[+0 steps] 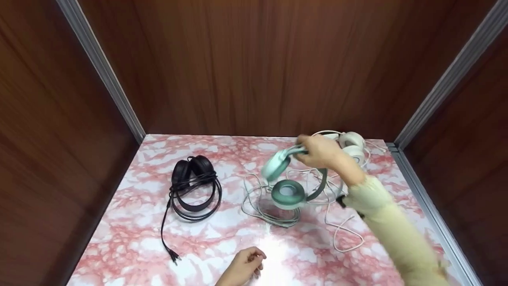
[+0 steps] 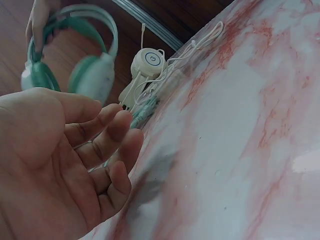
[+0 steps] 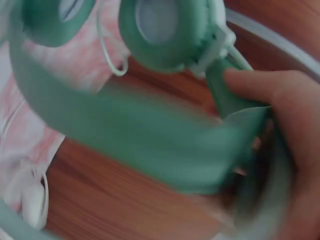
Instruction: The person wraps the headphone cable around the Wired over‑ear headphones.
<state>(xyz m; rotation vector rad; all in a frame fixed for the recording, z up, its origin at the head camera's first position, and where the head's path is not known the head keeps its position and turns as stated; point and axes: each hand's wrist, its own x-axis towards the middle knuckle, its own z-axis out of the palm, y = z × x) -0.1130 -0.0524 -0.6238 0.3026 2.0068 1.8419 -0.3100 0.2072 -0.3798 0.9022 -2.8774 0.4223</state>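
Observation:
My right hand (image 1: 319, 151) grips a pair of green headphones (image 1: 288, 194) by one side of the headband, near an ear cup. In the left wrist view the headphones (image 2: 95, 77) are held up above the table. The right wrist view shows the thumb and fingers (image 3: 280, 90) curled round the band, partly blurred. Their pale green cable (image 1: 264, 216) lies in loops on the table below. Near the front, my left hand (image 1: 249, 262) holds nothing, its fingers (image 2: 107, 135) loosely curled.
Black headphones (image 1: 193, 174) with a wrapped cable lie at the left on the marbled table (image 1: 131, 222). White headphones (image 1: 352, 145) lie at the back right, their white cable (image 1: 349, 250) trailing forward. Wooden panels (image 1: 246, 71) enclose the back and sides.

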